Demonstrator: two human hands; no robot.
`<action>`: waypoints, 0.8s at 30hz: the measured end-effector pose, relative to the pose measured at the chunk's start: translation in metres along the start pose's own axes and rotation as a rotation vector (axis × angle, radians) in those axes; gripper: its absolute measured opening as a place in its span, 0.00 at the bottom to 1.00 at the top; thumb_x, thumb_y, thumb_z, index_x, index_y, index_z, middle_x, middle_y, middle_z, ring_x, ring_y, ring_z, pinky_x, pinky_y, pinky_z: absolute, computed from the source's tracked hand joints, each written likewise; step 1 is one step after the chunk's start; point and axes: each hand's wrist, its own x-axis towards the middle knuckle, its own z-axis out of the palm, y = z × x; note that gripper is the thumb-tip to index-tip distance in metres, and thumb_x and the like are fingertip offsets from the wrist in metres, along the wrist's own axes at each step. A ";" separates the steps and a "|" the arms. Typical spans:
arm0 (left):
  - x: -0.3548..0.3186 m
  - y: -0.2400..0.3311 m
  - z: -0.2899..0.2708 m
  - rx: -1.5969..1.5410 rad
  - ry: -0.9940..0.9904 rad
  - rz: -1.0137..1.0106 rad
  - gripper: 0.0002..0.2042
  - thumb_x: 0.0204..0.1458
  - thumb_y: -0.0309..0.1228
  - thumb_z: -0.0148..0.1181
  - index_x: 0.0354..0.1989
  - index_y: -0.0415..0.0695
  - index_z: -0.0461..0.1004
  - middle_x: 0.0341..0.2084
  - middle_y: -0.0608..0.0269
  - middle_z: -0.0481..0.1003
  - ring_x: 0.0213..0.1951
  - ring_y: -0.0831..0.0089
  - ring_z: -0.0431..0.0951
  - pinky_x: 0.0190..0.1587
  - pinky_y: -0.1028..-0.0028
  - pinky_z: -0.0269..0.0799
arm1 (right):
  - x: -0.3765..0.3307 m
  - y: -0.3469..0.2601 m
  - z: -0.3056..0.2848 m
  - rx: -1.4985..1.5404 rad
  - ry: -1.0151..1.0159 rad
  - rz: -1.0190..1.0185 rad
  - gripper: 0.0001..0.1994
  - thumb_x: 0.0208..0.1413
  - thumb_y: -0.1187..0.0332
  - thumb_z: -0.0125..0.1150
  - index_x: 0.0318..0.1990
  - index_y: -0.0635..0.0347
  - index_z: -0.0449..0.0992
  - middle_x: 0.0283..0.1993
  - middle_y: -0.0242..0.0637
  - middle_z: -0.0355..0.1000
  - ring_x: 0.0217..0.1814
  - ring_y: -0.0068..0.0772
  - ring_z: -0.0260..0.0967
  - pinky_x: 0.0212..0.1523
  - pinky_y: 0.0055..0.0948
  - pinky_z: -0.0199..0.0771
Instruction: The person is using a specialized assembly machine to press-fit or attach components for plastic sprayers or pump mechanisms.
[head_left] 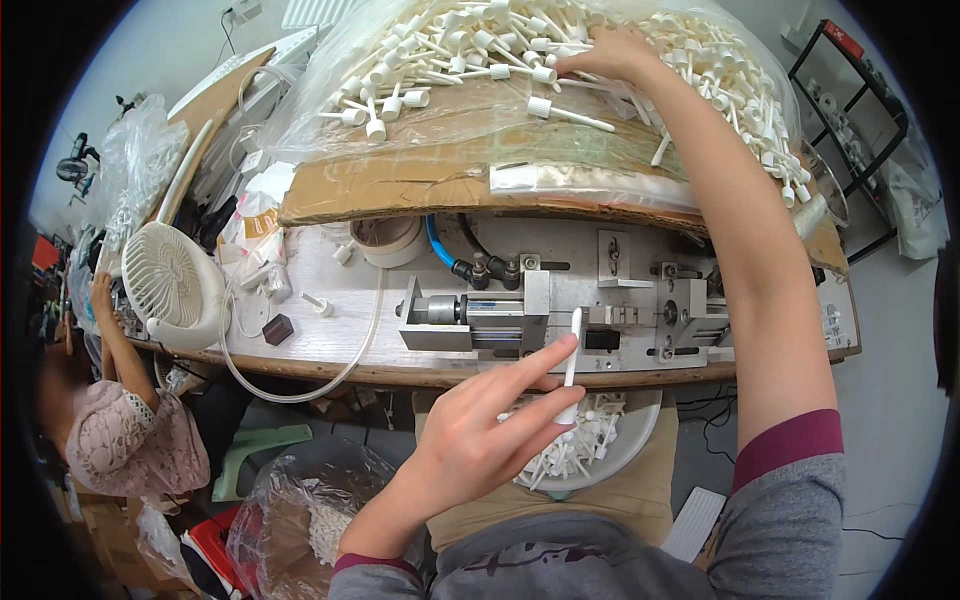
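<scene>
Your left hand [480, 435] pinches one white tube [573, 360] upright in narrow fingers; keep it straight over the press [560, 310] while your right hand [610, 55], fingers spread, picks from the pile [450, 50].

Wooden bench [330, 365] carries a metal press [560, 310], fan [175, 285], perhaps tape roll [388, 240].
</scene>
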 end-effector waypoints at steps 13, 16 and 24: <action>0.016 -0.012 0.028 0.014 -0.012 0.045 0.15 0.42 0.26 0.72 0.41 0.40 0.81 0.55 0.54 0.76 0.40 0.65 0.81 0.41 0.69 0.78 | -0.082 0.018 -0.033 0.259 -0.159 -0.411 0.26 0.49 0.53 0.62 0.55 0.51 0.74 0.48 0.44 0.73 0.47 0.40 0.73 0.44 0.40 0.73; 0.017 -0.010 0.038 0.058 0.036 0.025 0.15 0.44 0.25 0.72 0.42 0.40 0.81 0.56 0.54 0.75 0.42 0.64 0.80 0.42 0.68 0.77 | -0.099 0.022 -0.043 0.366 -0.230 -0.462 0.22 0.48 0.60 0.64 0.52 0.53 0.75 0.48 0.43 0.73 0.44 0.38 0.70 0.44 0.38 0.70; 0.009 -0.013 0.070 0.238 -0.018 -0.022 0.14 0.46 0.26 0.69 0.43 0.40 0.79 0.56 0.53 0.76 0.39 0.62 0.81 0.40 0.68 0.78 | -0.151 0.039 -0.074 0.308 -0.139 -0.555 0.13 0.56 0.57 0.67 0.42 0.55 0.83 0.64 0.40 0.67 0.66 0.44 0.65 0.66 0.45 0.64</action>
